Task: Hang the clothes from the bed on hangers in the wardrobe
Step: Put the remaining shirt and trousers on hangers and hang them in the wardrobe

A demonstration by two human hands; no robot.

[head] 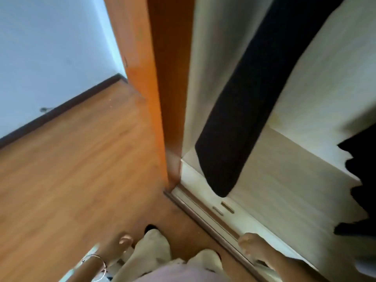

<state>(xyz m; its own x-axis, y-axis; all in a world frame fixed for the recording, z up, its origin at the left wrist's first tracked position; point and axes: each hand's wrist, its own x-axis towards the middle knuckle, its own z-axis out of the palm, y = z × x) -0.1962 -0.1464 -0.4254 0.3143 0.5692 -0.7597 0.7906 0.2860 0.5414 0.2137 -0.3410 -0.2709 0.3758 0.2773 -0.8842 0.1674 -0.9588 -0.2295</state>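
No text, label, brand, number or sign can be read anywhere; the view is blurred.

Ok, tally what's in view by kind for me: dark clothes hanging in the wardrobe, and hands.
Dark hanging clothes: 2, a long garment and a jagged-edged garment cut off at the right, possibly more than one piece.
Hands: 2, the left hand and the right hand.
Total: 4

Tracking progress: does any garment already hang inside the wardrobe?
Yes, a long black fabric garment hangs inside the open pale-lined wooden wardrobe, its lower end clear of the wardrobe floor.
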